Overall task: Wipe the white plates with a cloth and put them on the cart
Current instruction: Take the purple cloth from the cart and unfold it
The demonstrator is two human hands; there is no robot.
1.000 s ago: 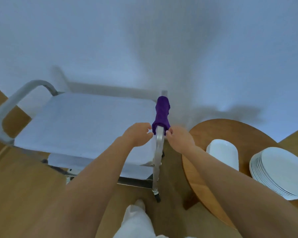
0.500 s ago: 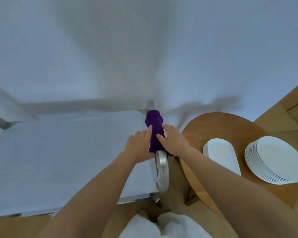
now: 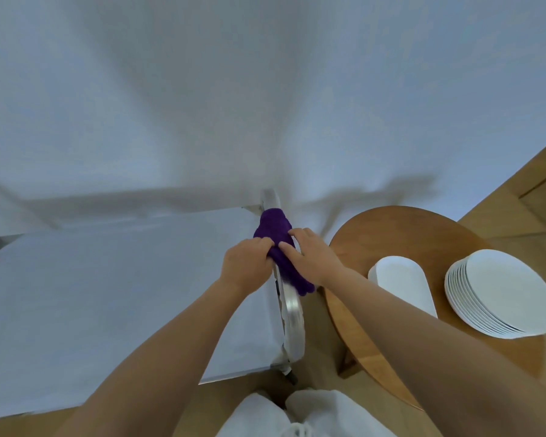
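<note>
A purple cloth (image 3: 274, 229) hangs over the metal handle (image 3: 292, 313) of the cart (image 3: 108, 294), whose top is covered in white. My left hand (image 3: 245, 267) grips the cloth from the left, fingers curled into it. My right hand (image 3: 312, 258) holds it from the right, thumb and fingers on the fabric. A stack of round white plates (image 3: 501, 294) sits on the round wooden table (image 3: 401, 234) at the right. One oblong white plate (image 3: 402, 287) lies beside the stack, partly behind my right forearm.
A pale wall fills the upper view. Wooden floor shows at the right edge and below. The table stands close to the cart's handle side. My white-clad legs (image 3: 297, 414) are at the bottom.
The view has shifted closer and left over the cart. Both hands have closed further round the purple cloth, and part of it now hangs down the handle's right side.
</note>
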